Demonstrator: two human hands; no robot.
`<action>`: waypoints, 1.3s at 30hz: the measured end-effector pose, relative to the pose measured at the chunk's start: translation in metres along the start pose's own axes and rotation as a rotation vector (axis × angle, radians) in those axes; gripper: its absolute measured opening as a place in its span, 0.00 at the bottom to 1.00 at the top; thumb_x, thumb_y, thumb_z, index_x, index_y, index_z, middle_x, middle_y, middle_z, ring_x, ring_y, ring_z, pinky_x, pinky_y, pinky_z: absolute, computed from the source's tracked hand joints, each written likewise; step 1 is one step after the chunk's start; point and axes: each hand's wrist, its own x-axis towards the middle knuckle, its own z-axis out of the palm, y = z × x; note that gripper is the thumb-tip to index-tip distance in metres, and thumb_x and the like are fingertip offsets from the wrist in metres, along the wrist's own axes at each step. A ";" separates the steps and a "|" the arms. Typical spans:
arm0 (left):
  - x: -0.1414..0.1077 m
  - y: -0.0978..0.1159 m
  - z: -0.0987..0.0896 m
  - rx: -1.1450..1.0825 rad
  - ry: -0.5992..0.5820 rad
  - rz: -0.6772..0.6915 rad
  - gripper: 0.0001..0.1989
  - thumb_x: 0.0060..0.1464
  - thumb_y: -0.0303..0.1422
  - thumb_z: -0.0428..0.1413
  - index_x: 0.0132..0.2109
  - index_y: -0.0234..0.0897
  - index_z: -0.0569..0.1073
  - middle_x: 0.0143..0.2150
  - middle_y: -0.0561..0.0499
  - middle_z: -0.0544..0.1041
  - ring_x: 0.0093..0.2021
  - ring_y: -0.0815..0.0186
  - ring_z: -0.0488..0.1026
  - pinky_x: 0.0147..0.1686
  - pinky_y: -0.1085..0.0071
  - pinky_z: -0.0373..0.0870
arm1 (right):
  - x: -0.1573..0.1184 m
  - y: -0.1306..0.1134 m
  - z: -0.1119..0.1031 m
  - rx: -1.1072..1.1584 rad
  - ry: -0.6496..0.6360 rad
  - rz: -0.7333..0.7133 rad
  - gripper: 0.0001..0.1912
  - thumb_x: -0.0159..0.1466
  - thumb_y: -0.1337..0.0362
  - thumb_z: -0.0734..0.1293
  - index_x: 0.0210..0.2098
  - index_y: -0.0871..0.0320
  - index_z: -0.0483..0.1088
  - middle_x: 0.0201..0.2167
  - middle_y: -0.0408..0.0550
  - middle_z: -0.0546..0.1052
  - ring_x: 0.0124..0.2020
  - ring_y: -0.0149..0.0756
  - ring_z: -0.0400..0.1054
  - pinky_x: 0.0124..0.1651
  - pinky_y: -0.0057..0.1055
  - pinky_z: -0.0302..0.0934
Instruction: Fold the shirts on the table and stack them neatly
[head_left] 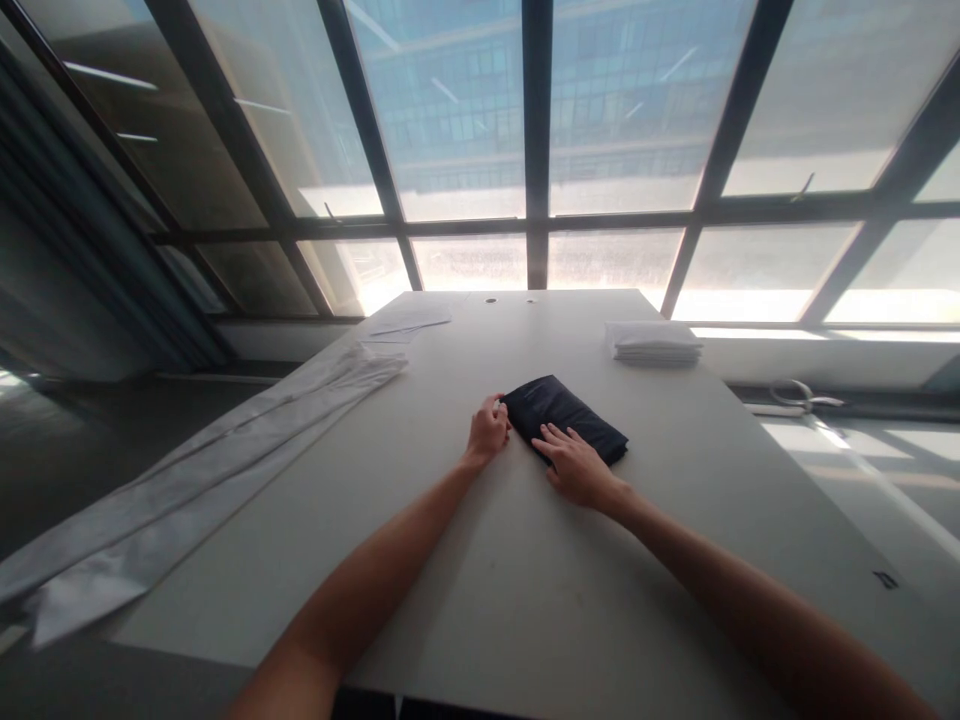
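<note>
A dark folded cloth bundle lies flat on the white table, turned at an angle. At its left corner is my left hand, its fingers curled and pinched on the cloth's edge. My right hand rests on the near edge of the bundle, palm down, with its fingers stretched over the dark fabric. The underside of the bundle is hidden.
Long white fabric runs along the table's left edge and hangs over it. White sheets lie at the far left, and a folded white stack at the far right. Windows stand beyond the table.
</note>
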 end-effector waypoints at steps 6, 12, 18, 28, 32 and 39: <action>0.011 -0.009 -0.013 0.231 0.255 0.290 0.13 0.59 0.25 0.50 0.46 0.34 0.78 0.40 0.45 0.78 0.40 0.60 0.76 0.47 0.63 0.74 | -0.003 0.043 -0.022 0.129 0.059 0.046 0.26 0.53 0.80 0.59 0.42 0.53 0.79 0.57 0.47 0.77 0.66 0.41 0.62 0.71 0.50 0.43; -0.014 0.011 -0.004 0.348 -0.111 0.595 0.15 0.66 0.30 0.50 0.54 0.42 0.78 0.58 0.46 0.76 0.61 0.58 0.69 0.64 0.58 0.61 | -0.013 0.056 -0.028 0.245 0.305 0.319 0.20 0.71 0.56 0.58 0.33 0.56 0.78 0.30 0.47 0.82 0.37 0.42 0.77 0.45 0.34 0.67; -0.024 0.013 0.002 0.552 -0.544 0.622 0.24 0.64 0.38 0.57 0.65 0.53 0.69 0.72 0.51 0.62 0.73 0.54 0.54 0.71 0.49 0.43 | 0.002 0.037 -0.009 0.091 0.457 0.314 0.24 0.73 0.59 0.51 0.59 0.58 0.72 0.56 0.54 0.77 0.58 0.43 0.68 0.62 0.37 0.58; -0.037 0.017 0.003 0.625 -0.516 0.637 0.21 0.68 0.38 0.52 0.66 0.50 0.70 0.71 0.47 0.63 0.72 0.48 0.55 0.69 0.45 0.47 | 0.009 0.052 0.011 -0.109 0.082 0.473 0.33 0.75 0.51 0.46 0.73 0.63 0.51 0.74 0.59 0.48 0.75 0.47 0.38 0.72 0.53 0.34; -0.041 0.028 0.004 0.635 -0.466 0.567 0.18 0.69 0.39 0.50 0.61 0.46 0.75 0.67 0.47 0.69 0.70 0.51 0.60 0.69 0.49 0.50 | 0.011 0.082 0.001 -0.056 0.071 0.659 0.33 0.74 0.55 0.46 0.73 0.66 0.49 0.75 0.59 0.47 0.74 0.48 0.41 0.71 0.57 0.38; -0.011 0.063 0.062 0.554 -0.371 0.571 0.22 0.69 0.32 0.45 0.66 0.35 0.67 0.70 0.40 0.64 0.72 0.54 0.55 0.70 0.51 0.46 | 0.007 0.091 0.004 -0.088 0.128 0.665 0.33 0.72 0.57 0.49 0.73 0.67 0.50 0.74 0.59 0.49 0.73 0.50 0.44 0.70 0.54 0.42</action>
